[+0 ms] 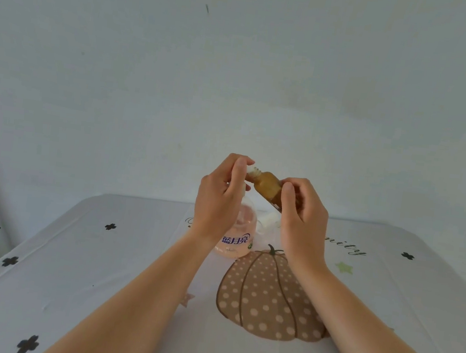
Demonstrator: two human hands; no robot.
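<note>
Both hands work on one small amber bottle (267,188), held tilted in the air between them. The right hand (303,211) curls round its body, and the left hand (218,201) pinches its white threaded neck (253,173), which points up toward the left. Whether a cap sits under those fingertips is hidden. The step looks like twisting at the mouth — next, the right grip must hold steady while the left fingers turn. Behind the left wrist, a pink soap bottle (237,241) stands on the tablecloth (98,262).
</note>
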